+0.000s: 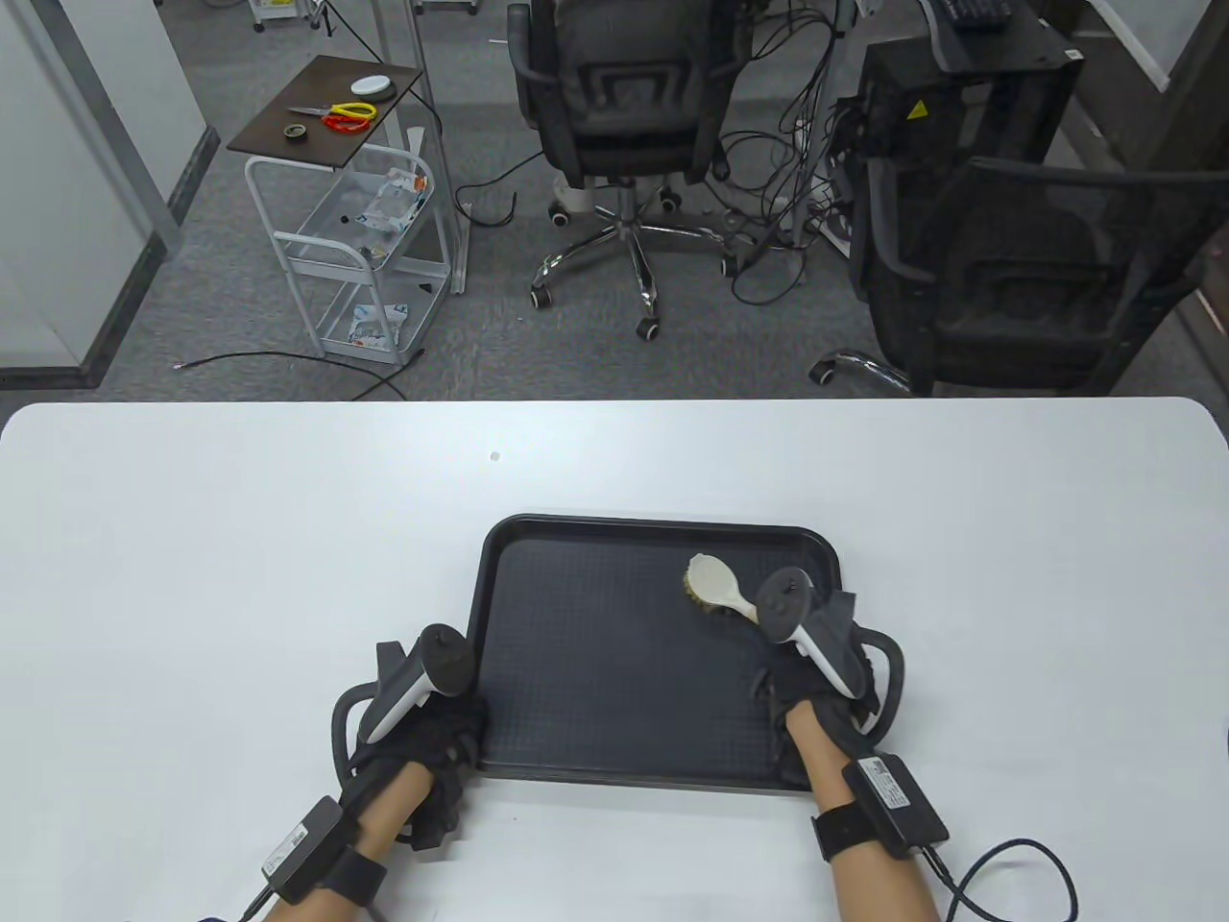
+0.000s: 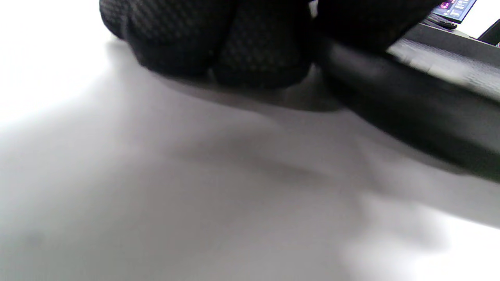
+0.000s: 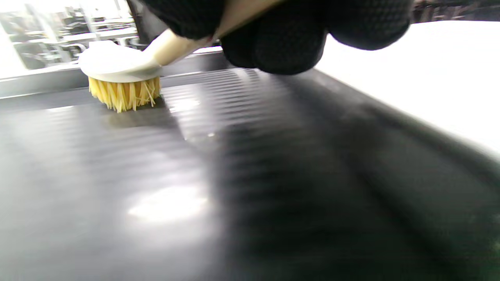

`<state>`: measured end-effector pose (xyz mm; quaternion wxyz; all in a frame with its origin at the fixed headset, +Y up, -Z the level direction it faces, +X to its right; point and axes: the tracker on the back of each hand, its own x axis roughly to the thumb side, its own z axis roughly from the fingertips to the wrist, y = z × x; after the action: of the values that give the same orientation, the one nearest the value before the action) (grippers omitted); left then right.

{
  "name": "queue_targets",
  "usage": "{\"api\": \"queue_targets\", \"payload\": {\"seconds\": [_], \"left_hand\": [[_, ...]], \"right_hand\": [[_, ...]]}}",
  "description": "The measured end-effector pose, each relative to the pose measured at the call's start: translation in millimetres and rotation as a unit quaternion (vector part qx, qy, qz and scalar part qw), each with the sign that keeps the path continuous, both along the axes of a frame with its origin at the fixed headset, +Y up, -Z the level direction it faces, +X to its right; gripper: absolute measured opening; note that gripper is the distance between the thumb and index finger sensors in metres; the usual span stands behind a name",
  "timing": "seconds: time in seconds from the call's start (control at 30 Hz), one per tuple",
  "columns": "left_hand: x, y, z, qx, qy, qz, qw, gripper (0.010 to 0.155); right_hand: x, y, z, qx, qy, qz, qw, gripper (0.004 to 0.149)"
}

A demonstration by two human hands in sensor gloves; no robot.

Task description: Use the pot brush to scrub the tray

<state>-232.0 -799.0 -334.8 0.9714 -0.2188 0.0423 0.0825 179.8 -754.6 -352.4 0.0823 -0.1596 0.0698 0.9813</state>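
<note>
A black textured tray [image 1: 595, 663] lies on the white table near its front edge. My right hand [image 1: 816, 672] grips the cream handle of a pot brush [image 1: 712, 583]; its yellow bristles press on the tray floor near the back right corner. In the right wrist view the brush [image 3: 123, 84] stands bristles-down on the tray [image 3: 234, 175], with my gloved fingers [image 3: 281, 35] around the handle. My left hand [image 1: 437, 725] holds the tray's front left corner. In the left wrist view my curled fingers [image 2: 218, 43] rest at the table beside the tray rim [image 2: 410, 105].
The white table [image 1: 240, 576] spreads wide to the left, right and behind the tray. Beyond its far edge stand two office chairs [image 1: 624, 106], a small cart [image 1: 355, 192] and floor cables.
</note>
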Motion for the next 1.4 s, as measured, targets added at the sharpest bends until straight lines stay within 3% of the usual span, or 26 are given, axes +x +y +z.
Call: {"api": "queue_targets", "payload": {"seconds": [0.2, 0.37, 0.47, 0.77, 1.17, 1.4], "left_hand": [[0.0, 0.1, 0.0, 0.0, 0.0, 0.0, 1.0, 0.076], [0.1, 0.1, 0.1, 0.0, 0.0, 0.0, 1.0, 0.076], [0.2, 0.1, 0.1, 0.0, 0.0, -0.001, 1.0, 0.076], [0.1, 0.0, 0.1, 0.0, 0.0, 0.0, 1.0, 0.076], [0.2, 0.0, 0.0, 0.0, 0.0, 0.0, 1.0, 0.076], [0.2, -0.1, 0.0, 0.0, 0.0, 0.0, 1.0, 0.076]], "right_hand": [[47.0, 7.6, 9.8, -0.003, -0.052, 0.048, 0.997, 0.051], [42.8, 10.9, 11.3, 0.001, -0.046, 0.058, 0.997, 0.052], [23.0, 19.2, 10.1, 0.012, -0.016, 0.084, 0.996, 0.052], [-76.4, 36.5, 14.6, 0.052, 0.104, 0.021, 0.993, 0.053], [-190.2, 15.5, 22.0, 0.035, 0.204, -0.03, 0.978, 0.054], [-212.3, 3.9, 29.7, 0.026, 0.235, -0.025, 0.971, 0.054]]}}
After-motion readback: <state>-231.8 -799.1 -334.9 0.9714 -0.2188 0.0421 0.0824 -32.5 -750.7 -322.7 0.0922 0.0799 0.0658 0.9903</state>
